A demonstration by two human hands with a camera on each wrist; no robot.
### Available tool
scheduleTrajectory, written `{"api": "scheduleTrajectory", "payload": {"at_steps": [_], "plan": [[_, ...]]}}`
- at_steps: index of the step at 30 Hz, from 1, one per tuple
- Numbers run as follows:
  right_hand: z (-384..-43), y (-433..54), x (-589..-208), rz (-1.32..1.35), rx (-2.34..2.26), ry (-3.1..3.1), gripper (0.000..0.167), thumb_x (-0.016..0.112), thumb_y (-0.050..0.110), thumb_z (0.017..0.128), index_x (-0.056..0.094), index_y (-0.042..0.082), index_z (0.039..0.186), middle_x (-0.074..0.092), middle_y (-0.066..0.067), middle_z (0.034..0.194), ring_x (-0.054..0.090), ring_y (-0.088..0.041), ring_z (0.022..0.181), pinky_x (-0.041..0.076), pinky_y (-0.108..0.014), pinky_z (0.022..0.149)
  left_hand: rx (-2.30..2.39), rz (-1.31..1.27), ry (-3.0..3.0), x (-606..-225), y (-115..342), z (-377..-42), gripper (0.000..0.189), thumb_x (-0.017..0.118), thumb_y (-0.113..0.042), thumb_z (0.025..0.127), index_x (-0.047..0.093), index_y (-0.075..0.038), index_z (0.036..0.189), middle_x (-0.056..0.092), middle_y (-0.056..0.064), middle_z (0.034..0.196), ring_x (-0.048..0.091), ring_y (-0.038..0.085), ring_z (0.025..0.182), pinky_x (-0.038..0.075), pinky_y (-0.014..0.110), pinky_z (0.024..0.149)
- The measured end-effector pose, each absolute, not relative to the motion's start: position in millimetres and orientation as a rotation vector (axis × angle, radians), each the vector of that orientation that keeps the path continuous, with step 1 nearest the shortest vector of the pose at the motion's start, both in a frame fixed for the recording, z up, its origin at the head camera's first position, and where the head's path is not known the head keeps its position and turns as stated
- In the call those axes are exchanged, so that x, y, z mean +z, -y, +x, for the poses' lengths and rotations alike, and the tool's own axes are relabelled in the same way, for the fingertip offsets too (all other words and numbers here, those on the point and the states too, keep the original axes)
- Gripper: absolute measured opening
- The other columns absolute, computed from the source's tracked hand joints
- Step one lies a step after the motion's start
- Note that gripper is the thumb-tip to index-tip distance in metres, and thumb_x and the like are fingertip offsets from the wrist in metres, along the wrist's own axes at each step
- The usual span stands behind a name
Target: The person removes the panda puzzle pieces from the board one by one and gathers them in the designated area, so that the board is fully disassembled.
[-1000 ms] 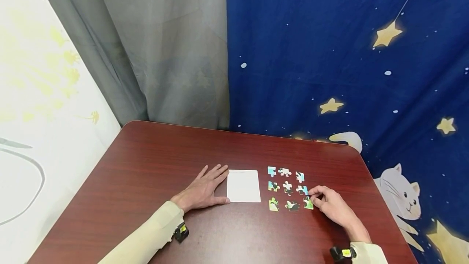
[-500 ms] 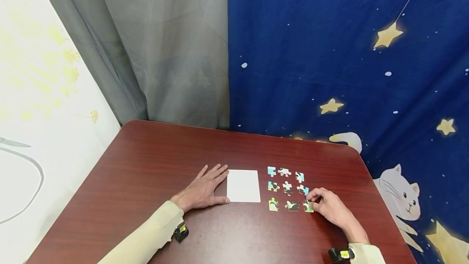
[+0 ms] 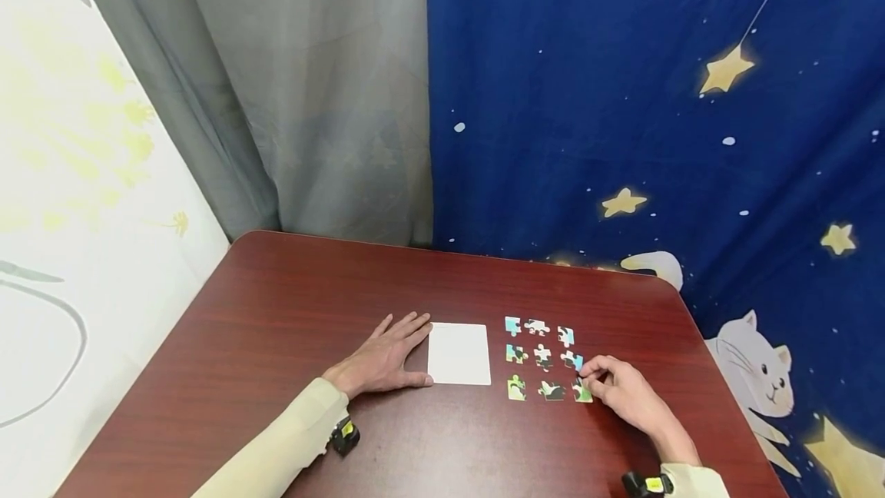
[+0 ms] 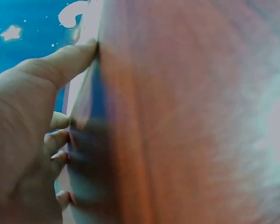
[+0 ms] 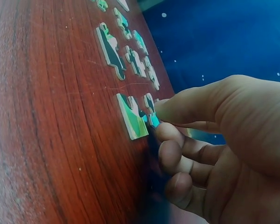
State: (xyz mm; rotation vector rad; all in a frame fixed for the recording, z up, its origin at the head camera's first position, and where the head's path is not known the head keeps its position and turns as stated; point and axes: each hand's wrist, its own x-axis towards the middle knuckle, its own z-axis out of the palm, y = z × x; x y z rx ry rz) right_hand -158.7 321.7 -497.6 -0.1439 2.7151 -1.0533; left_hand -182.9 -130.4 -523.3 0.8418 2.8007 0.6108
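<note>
My left hand [image 3: 383,356] lies spread on the table, its index fingertip and thumb tip right at the left edge of a square white board [image 3: 459,353]. In the left wrist view that thumb [image 4: 74,60] reaches forward over the blurred tabletop. To the right, several jigsaw pieces lie apart in three rows. My right hand [image 3: 622,390] is at the right end of the lower two rows. Its thumb and curled index finger pinch the outer edge of a blue-and-white jigsaw piece [image 5: 151,112]. Just beside it lies a green corner piece [image 5: 134,121].
The dark red wooden table [image 3: 304,283] has rounded far corners. Behind it hang a grey curtain [image 3: 339,98] and a blue curtain [image 3: 553,137] with stars and a cat. A pale patterned cloth [image 3: 83,175] hangs at the left.
The green corner piece has turned slightly and shifted a little nearer the table's front, and my right fingertips have edged left. My left hand and the white board have stayed put.
</note>
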Motion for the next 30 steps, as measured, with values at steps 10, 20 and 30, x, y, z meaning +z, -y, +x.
{"api": "scheduleTrajectory", "payload": {"at_steps": [10, 20, 30], "plan": [[-162.9, -313.5, -494.9, -0.180, -1.072, -2.703, 0.008, 0.070, 0.008, 0.100, 0.073, 0.009, 0.107, 0.064, -0.003, 0.079, 0.052, -0.008, 0.061, 0.046, -0.023, 0.058, 0.612, 0.790, -2.756, -512.6, 140.5, -189.2, 0.096, 0.078, -0.054, 0.092, 0.038, -0.007, 0.166, 0.034, 0.011, 0.176, 0.028, 0.036, 0.165, 0.019, 0.066, 0.134], [-163.8, -311.4, -494.9, -0.172, -1.082, -2.702, 0.011, 0.068, 0.005, 0.099, 0.073, 0.007, 0.108, 0.065, -0.004, 0.077, 0.052, -0.008, 0.059, 0.045, -0.023, 0.056, 0.686, 0.770, -2.731, -508.4, 148.4, -189.5, 0.099, 0.075, -0.056, 0.094, 0.031, -0.009, 0.169, 0.032, 0.013, 0.176, 0.028, 0.036, 0.166, 0.019, 0.064, 0.134], [-163.8, -309.9, -471.0, -0.203, -0.980, -2.869, 0.018, 0.072, 0.018, 0.102, 0.072, 0.011, 0.119, 0.062, -0.001, 0.084, 0.051, -0.007, 0.066, 0.044, -0.023, 0.060, 0.698, 0.804, -2.795, -477.8, 167.1, -183.5, 0.105, 0.078, -0.058, 0.092, 0.026, -0.012, 0.171, 0.027, 0.014, 0.178, 0.027, 0.038, 0.165, 0.023, 0.065, 0.133]]}}
